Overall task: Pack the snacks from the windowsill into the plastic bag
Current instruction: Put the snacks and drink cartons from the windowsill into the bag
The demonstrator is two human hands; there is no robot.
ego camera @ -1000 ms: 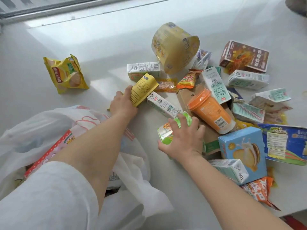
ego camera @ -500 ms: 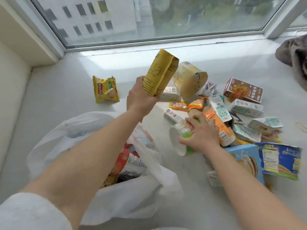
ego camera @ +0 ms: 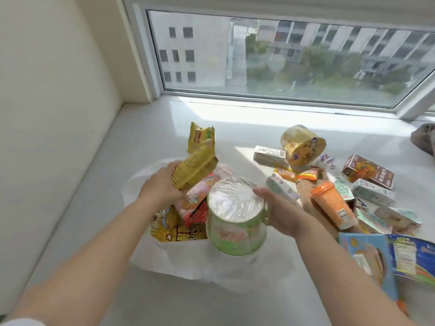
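The white plastic bag [ego camera: 188, 264] lies open on the windowsill [ego camera: 146, 128] with several snack packets inside. My left hand [ego camera: 160, 185] holds a yellow packet [ego camera: 194, 169] above the bag's far side. My right hand [ego camera: 279, 211] grips a green cup with a clear film lid [ego camera: 235, 220], tilted over the bag's right edge. A pile of snacks spreads to the right: an orange cup [ego camera: 333, 207], a yellow noodle bowl [ego camera: 302, 144], a brown box [ego camera: 367, 170], several small milk cartons [ego camera: 270, 154]. A yellow chip bag [ego camera: 201, 138] stands behind the held packet.
A blue box [ego camera: 369, 257] and a blue packet [ego camera: 412, 260] lie at the near right. A cream wall [ego camera: 51, 114] bounds the sill on the left and the window [ego camera: 282, 57] runs along the back. A grey cloth [ego camera: 423, 137] sits at the far right.
Both hands lifted their items off the sill and swung left. The yellow packet and the green cup now hang over the open bag.
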